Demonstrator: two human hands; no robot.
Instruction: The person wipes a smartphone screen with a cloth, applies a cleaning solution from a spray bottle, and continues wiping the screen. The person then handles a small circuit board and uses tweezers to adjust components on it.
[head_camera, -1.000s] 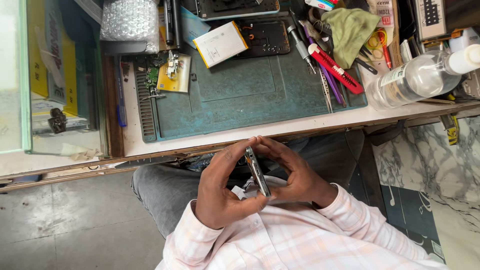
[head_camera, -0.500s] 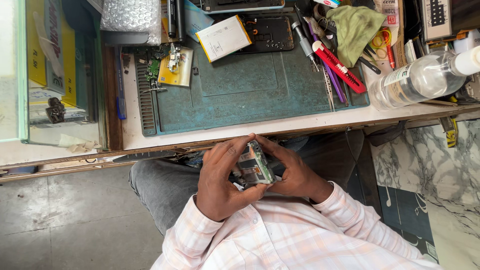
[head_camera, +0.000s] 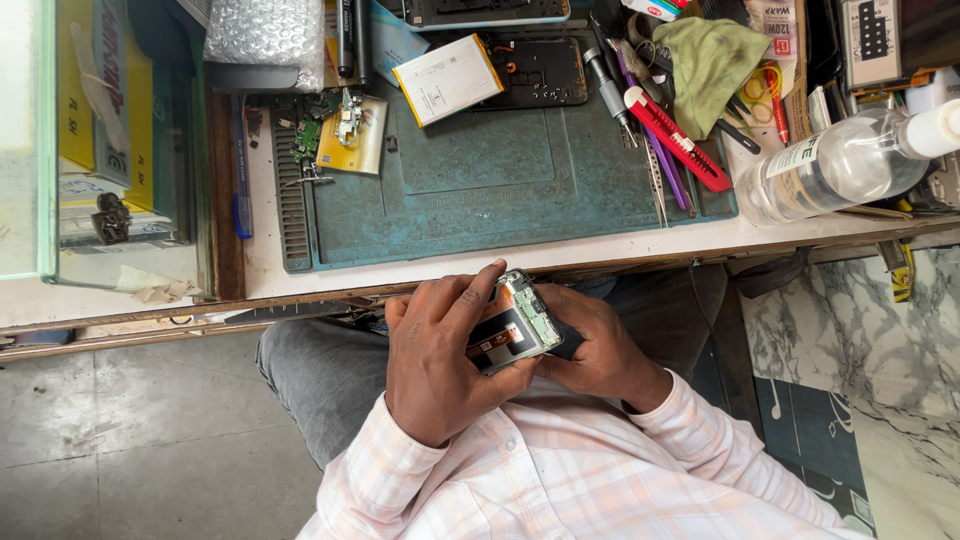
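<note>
Over my lap, just below the bench's front edge, both hands hold an opened phone (head_camera: 512, 325). Its back is off, showing a green circuit board and a dark battery area. My left hand (head_camera: 435, 375) wraps the phone's left side, with the forefinger lying across its top edge. My right hand (head_camera: 600, 350) cups the right side from underneath, fingers curled behind it. I wear a pale pink checked shirt and grey trousers.
A teal work mat (head_camera: 480, 190) covers the bench. On it lie a white battery (head_camera: 447, 78), a black phone frame (head_camera: 540, 72), small circuit parts (head_camera: 340, 130), a red cutter (head_camera: 680, 140), a green cloth (head_camera: 710, 55) and a clear bottle (head_camera: 840, 165). A glass case (head_camera: 110, 150) stands left.
The phone has turned from edge-on to show its open back with the circuit board. My left forefinger now lies over its top edge. Both hands stay over my lap.
</note>
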